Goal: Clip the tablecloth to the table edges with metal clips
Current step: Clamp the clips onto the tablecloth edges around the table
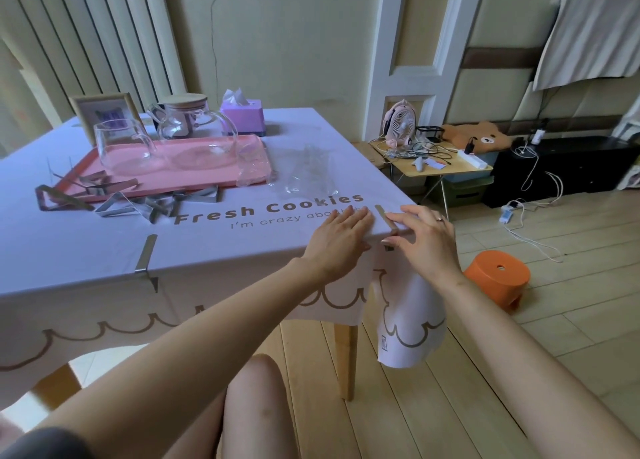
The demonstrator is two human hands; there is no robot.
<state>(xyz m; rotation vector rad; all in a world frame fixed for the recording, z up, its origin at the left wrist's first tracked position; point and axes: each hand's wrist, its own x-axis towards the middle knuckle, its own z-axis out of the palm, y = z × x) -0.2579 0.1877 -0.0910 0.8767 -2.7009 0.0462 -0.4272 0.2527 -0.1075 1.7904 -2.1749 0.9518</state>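
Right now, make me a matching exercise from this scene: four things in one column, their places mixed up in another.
1 tissue box
2 orange stool
3 spare clips
4 right hand

a on the floor, right of the table
b on a metal clip at the near corner
c far side of the tablecloth
d heaped beside the pink tray

Pairs: 1-c; 2-a; 3-d; 4-b

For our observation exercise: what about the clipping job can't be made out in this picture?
Head view:
Corner clip's grip underneath: hidden by the tablecloth edge and right hand.
Printed slogan's ending: covered by the left hand.
Tablecloth's left side: cut off by the frame.
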